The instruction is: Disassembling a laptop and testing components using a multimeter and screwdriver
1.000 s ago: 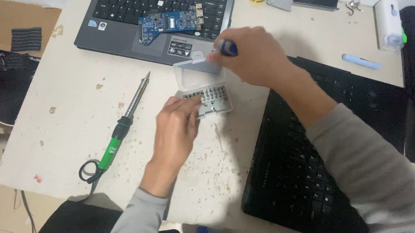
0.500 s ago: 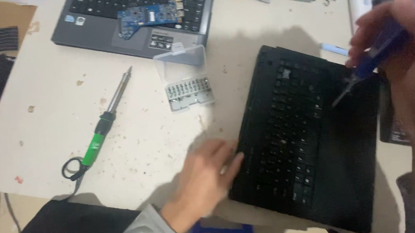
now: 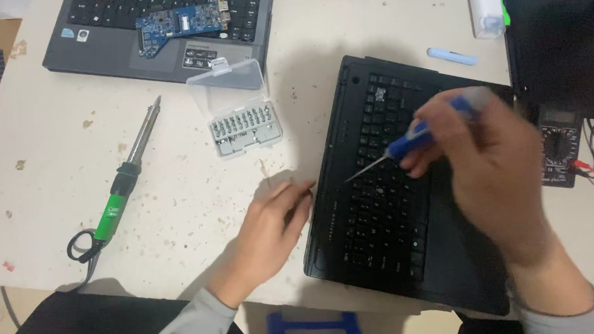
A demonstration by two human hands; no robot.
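Observation:
My right hand (image 3: 490, 163) grips a blue-handled screwdriver (image 3: 417, 137), its thin tip hovering over the left side of the keyboard of a black laptop base (image 3: 380, 203). My left hand (image 3: 270, 229) rests on the white table, fingers loosely together, touching the laptop's left edge and holding nothing. An open clear case of screwdriver bits (image 3: 244, 119) sits on the table just behind my left hand.
A green-handled soldering iron (image 3: 125, 179) lies at the left. A grey laptop (image 3: 161, 28) with a blue circuit board (image 3: 181, 20) on it is at the back. A multimeter (image 3: 558, 143), another black device (image 3: 561, 31) and a white bottle (image 3: 485, 4) stand right.
My right hand has swung the screwdriver from the bit case over to the black laptop's keyboard. My left hand left the bit case and came to the laptop's left edge.

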